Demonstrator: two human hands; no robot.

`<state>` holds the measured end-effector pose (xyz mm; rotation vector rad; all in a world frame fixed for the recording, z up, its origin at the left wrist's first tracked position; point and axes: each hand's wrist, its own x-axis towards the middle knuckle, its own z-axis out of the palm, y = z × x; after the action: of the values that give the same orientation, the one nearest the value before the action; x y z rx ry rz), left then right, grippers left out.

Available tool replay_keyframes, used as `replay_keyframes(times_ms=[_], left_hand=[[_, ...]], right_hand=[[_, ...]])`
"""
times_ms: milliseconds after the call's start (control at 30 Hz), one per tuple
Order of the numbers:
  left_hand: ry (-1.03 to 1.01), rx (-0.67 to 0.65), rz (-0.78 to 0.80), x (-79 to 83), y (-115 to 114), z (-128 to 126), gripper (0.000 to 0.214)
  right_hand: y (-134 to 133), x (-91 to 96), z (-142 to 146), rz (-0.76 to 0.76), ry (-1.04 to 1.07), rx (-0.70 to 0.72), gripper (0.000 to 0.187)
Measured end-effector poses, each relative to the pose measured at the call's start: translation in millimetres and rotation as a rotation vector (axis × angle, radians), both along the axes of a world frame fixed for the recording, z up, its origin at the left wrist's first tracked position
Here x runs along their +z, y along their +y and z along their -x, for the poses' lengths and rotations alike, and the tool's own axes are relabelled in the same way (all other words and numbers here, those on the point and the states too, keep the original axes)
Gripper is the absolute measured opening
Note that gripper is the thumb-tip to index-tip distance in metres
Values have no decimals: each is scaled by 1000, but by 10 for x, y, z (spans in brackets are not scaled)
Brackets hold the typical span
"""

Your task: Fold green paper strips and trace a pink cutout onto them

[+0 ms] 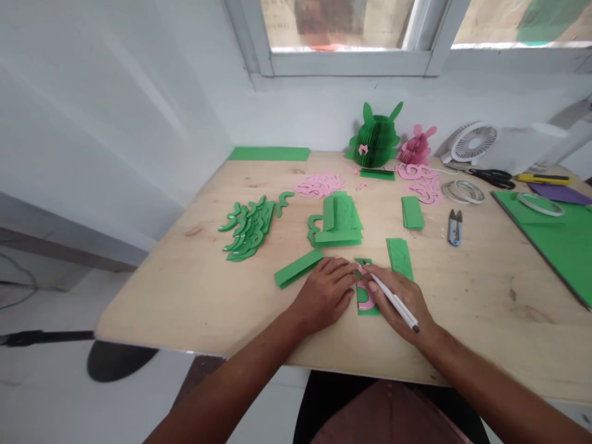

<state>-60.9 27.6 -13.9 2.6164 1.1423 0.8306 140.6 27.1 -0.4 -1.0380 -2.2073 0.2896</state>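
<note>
My right hand [401, 300] grips a white pen [393, 300], its tip near a pink paper template [365, 296] that lies on a small green paper strip [367, 306]. My left hand [326, 290] lies flat beside it, fingers spread, fingertips pressing the strip's left edge. Both hands rest on the wooden table [194, 290] near its front edge. Part of the strip and template is hidden under the hands.
Green strips [298, 267] [399, 256] [411, 211], a stack of folded green paper [340, 222], cut green curves [247, 228], pink cutouts [319, 184], snips [455, 226], scissors [493, 177], tape rolls [462, 191], green sheets [562, 237], a fan [474, 142], paper rabbits [375, 139].
</note>
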Motion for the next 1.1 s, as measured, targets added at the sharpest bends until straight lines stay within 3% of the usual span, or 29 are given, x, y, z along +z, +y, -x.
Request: replay_keyframes(times_ms=[600,1100], left_hand=[[-10,-14,39,35,-11,-7,29],[-20,-15,74,35,-15,-1,30]], right_hand=[[5,1,-1,3,9,13,36],[-9,41,18,10,13,1,29]])
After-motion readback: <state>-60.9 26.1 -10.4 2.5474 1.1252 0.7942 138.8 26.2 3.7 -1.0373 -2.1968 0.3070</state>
